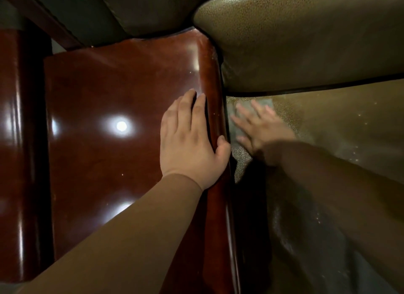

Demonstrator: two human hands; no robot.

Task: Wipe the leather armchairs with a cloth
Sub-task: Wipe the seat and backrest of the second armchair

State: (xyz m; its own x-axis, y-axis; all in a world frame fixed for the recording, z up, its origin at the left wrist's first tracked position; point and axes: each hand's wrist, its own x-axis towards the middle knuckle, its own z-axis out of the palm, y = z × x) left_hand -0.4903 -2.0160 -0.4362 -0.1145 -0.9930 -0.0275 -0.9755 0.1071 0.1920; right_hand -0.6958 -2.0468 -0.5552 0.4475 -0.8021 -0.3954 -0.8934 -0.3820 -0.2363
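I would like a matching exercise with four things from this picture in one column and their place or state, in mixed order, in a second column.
Things:
1. left hand
2. right hand
3. cloth
4. wooden armrest

Place or state:
A. glossy red-brown, reflecting lights
B. blurred, pressing on the cloth
C. flat on the armrest, thumb over its edge
D. grey, on the leather seat under a hand

Pairs: 1-C, 2-B, 3-D, 4-A
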